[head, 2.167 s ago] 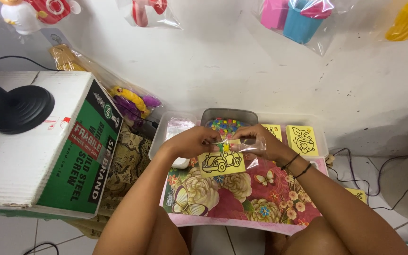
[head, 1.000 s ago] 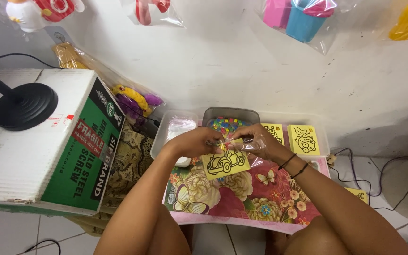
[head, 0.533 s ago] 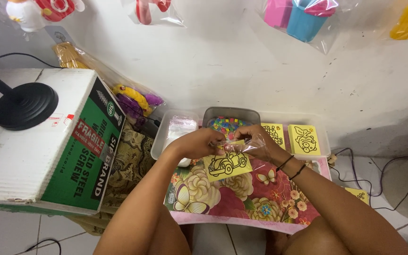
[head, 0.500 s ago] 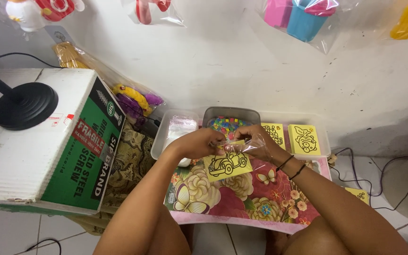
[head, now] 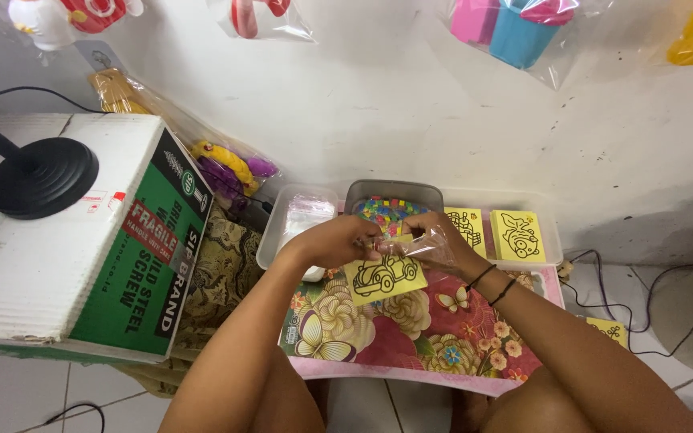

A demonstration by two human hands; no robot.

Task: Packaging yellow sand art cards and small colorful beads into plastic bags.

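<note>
A yellow card with a black car outline hangs over the flowered board. My left hand pinches the top of the card. My right hand grips a small clear plastic bag at the card's upper edge. Both hands meet just in front of a grey tray of small coloured pieces. Whether the card is partly inside the bag I cannot tell.
Two more yellow outline cards lie in a clear tray at the right. A clear tray with plastic bags sits left. A big white and green cardboard box carries a black lamp base. Cables run on the floor at right.
The card and both hands have drifted slightly down and right over the flowered board; the clear bag stays pinched at the card's top edge.
</note>
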